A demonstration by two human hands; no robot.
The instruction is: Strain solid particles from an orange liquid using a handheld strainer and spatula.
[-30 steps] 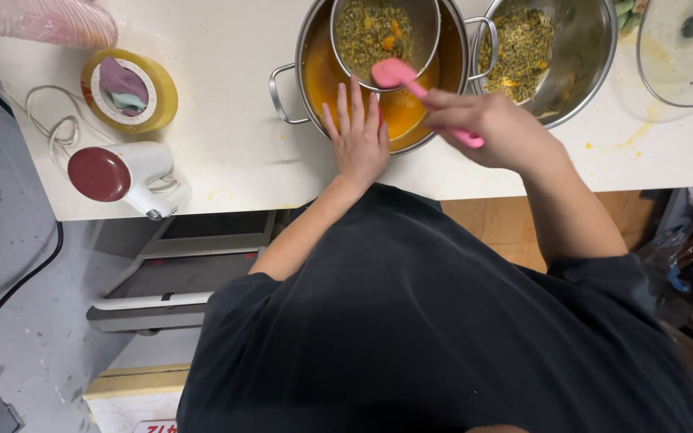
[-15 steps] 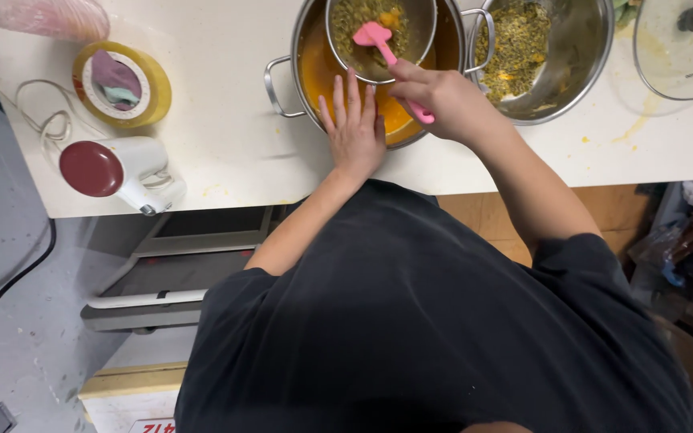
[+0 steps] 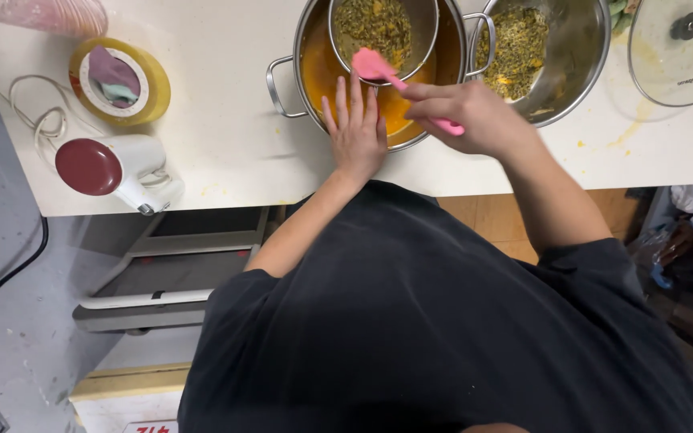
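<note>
head camera, steep downward view, close

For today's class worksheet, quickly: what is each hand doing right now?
Left hand: open, fingers spread flat against the near rim of the steel pot.
Right hand: closed around the pink spatula.

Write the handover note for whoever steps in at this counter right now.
Left hand: open, flat against the near rim of the steel pot, holding nothing.
Right hand: closed on the pink spatula, whose blade rests at the near edge of the sieve.
The sieve sits over the pot and holds greenish strained solids; orange liquid shows in the pot beneath.
The steel bowl to the right holds more of the same solids. The glass lid lies on the counter at far right.
Done: liquid has collected in the pot.
Left: solids remain in the sieve.
</note>
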